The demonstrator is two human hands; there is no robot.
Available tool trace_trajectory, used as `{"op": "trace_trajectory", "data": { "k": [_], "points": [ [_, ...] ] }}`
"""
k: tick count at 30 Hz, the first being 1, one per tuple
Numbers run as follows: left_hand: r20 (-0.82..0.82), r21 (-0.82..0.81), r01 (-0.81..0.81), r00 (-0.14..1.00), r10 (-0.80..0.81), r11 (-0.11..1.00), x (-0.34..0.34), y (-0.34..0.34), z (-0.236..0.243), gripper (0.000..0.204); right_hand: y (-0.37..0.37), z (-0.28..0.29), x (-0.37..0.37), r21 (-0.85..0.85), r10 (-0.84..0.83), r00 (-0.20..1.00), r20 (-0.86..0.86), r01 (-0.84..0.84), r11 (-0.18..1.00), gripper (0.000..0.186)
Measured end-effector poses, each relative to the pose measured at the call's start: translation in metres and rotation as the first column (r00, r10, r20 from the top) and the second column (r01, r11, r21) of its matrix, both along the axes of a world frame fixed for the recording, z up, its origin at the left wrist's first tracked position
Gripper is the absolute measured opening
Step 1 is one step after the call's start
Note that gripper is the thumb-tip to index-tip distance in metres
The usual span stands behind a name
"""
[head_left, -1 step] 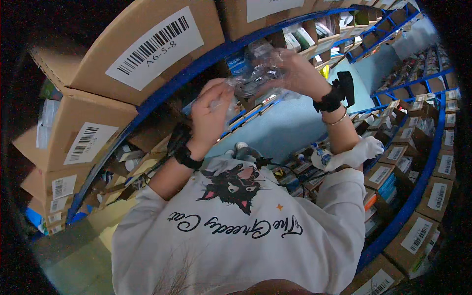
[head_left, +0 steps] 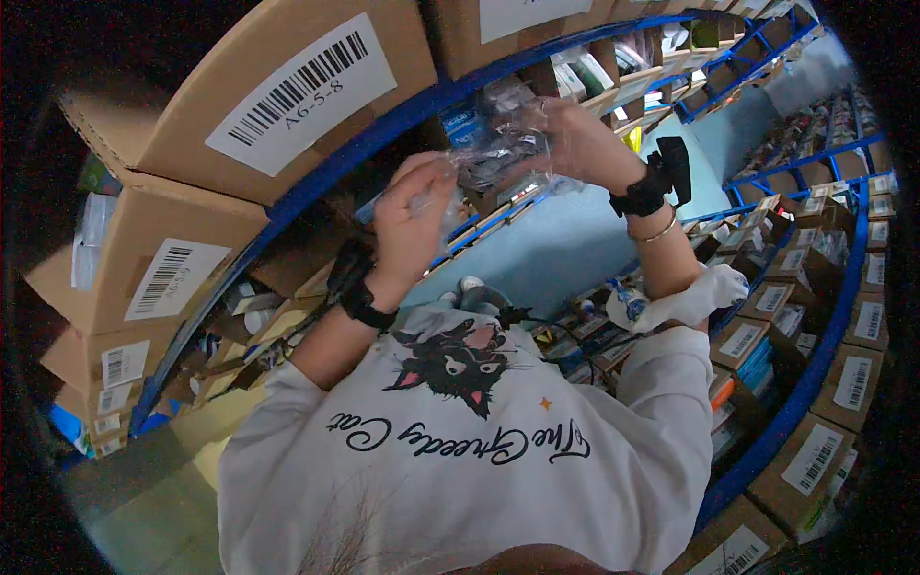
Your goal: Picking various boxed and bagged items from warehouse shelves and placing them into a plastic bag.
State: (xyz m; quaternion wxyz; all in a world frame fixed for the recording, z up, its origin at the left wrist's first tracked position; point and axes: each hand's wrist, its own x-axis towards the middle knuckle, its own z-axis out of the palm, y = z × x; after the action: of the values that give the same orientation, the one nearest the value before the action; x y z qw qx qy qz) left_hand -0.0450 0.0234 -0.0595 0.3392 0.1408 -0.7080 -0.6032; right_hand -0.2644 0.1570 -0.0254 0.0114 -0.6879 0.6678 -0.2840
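Note:
A crinkled clear plastic bag [head_left: 500, 158] is stretched between my hands, with something dark and greyish in it that I cannot make out. My left hand [head_left: 414, 213] has its fingers curled round the bag's left end. At the other end, my right hand [head_left: 586, 149] is closed on the plastic, its fingertips partly hidden by glare and folds. Just behind the bag, a blue package [head_left: 463, 125] shows in the shelf opening. Black straps with small devices sit on both wrists.
Cardboard bins [head_left: 297, 86] with barcode labels line a blue shelf rail [head_left: 335, 158] close ahead and to the left. More bins [head_left: 767, 299] stand on a blue rack to the right. A pale blue-grey floor [head_left: 537, 244] runs between the shelves.

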Motion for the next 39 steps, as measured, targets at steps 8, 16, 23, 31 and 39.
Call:
{"op": "trace_trajectory", "data": {
  "k": [8,16,23,31,39],
  "points": [
    [0.043,-0.031,-0.075,0.996,0.077,0.997,-0.004,-0.002,0.003,0.019,0.0,0.001,0.001,-0.086,-0.007,0.999,-0.048,0.003,0.996,0.052],
    [0.002,0.067,-0.026,1.0,0.026,0.997,-0.009,-0.001,0.004,0.018,0.0,0.002,0.005,0.206,-0.104,0.993,-0.063,0.115,0.972,0.043],
    [-0.008,0.019,-0.061,0.998,0.061,0.998,-0.011,0.007,0.008,0.016,-0.005,-0.023,-0.011,0.01,0.046,0.92,-0.389,-0.045,0.999,0.042],
    [0.017,-0.054,-0.037,0.999,0.038,0.998,-0.023,0.016,0.018,0.015,-0.019,-0.039,-0.015,0.022,-0.01,0.834,-0.552,0.027,0.999,0.027],
    [0.025,-0.535,-0.114,0.988,0.15,0.837,-0.023,0.019,0.034,0.036,-0.015,-0.027,-0.016,0.303,-0.017,0.905,-0.425,0.159,0.94,0.047]
  ]
}}
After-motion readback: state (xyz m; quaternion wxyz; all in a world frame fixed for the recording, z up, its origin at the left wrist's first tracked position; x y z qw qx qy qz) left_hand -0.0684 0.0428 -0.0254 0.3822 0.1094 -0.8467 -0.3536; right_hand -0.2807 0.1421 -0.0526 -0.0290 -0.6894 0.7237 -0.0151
